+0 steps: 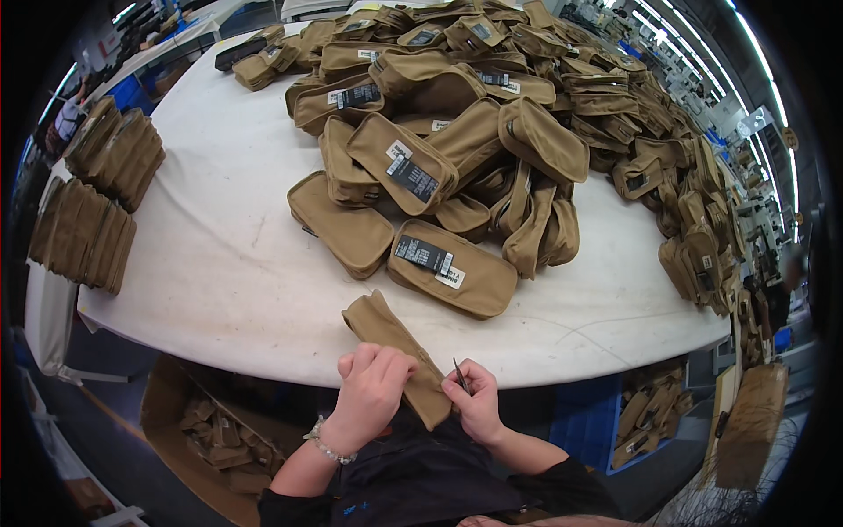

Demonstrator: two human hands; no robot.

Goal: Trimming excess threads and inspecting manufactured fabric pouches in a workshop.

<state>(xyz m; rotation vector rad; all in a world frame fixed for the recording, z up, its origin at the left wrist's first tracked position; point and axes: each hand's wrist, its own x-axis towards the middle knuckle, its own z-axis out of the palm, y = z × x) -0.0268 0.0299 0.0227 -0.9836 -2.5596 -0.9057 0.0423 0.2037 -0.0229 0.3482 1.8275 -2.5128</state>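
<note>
The left hand (371,391) covers part of the tan pouch (386,325) — whether it also pinches something small, one cannot tell. The right hand (479,406) hides the lower end of a thin dark tool (460,373). The table (219,237) conceals part of the blue crate (581,423).

The left grip (369,386) and right grip (475,404), in the lower middle of the frame, are both ungloved. A bracelet (337,453) of pale, glassy-looking beads circles the left wrist, with a bulkier ornament (313,429) on its outer side. Black sleeves (562,492) end well short of the wrists. At the bottom centre, a dark navy garment (413,479) covers the front, carrying a small bright blue marking (356,508). Thin strands of hair (746,479) cross the lower right.
</note>
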